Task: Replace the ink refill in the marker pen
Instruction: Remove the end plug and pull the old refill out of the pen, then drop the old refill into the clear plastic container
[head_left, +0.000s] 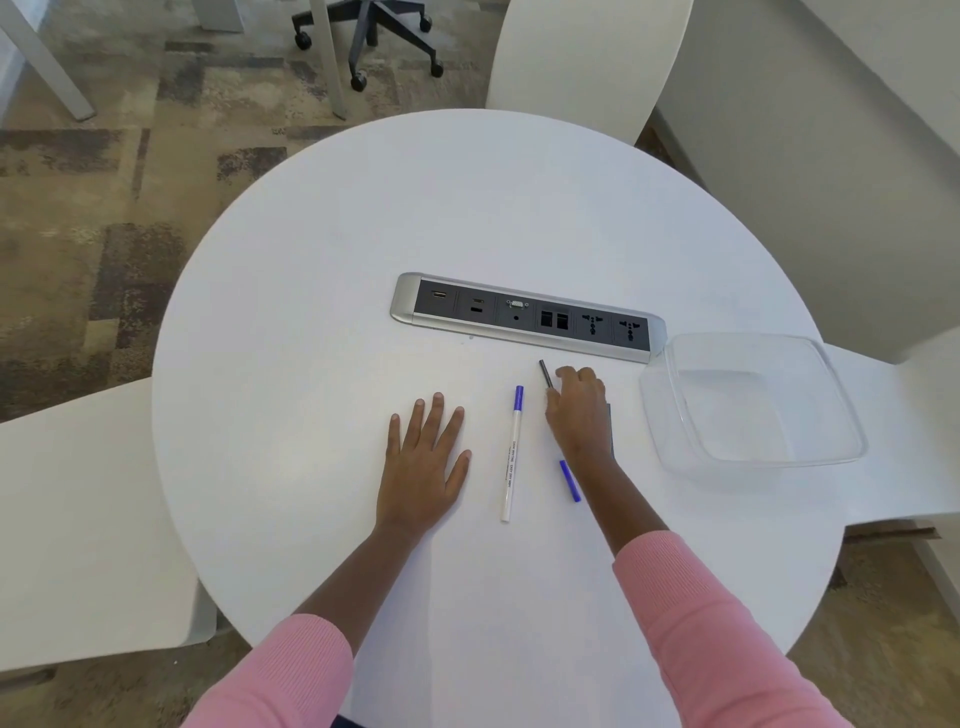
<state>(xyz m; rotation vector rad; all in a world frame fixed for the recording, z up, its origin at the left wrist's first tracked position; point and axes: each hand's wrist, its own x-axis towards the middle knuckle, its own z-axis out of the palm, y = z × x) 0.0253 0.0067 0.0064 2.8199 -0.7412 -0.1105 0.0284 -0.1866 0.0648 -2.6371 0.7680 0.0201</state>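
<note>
pink sleeves (717, 623) nearest; left hand (426, 462) flat, fingers spread, on the table (467, 208); right hand (579, 410) pinches the dark refill (545, 374), marker pen (511, 452) pointing away just left of it

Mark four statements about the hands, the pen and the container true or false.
1. The left hand lies flat on the table. True.
2. The right hand holds the marker pen. False: it grips the thin dark refill; the marker pen lies between the hands.
3. A blue piece sits in the container. False: the blue piece lies on the table by the right forearm.
4. The socket strip lies beyond both hands. True.
</note>
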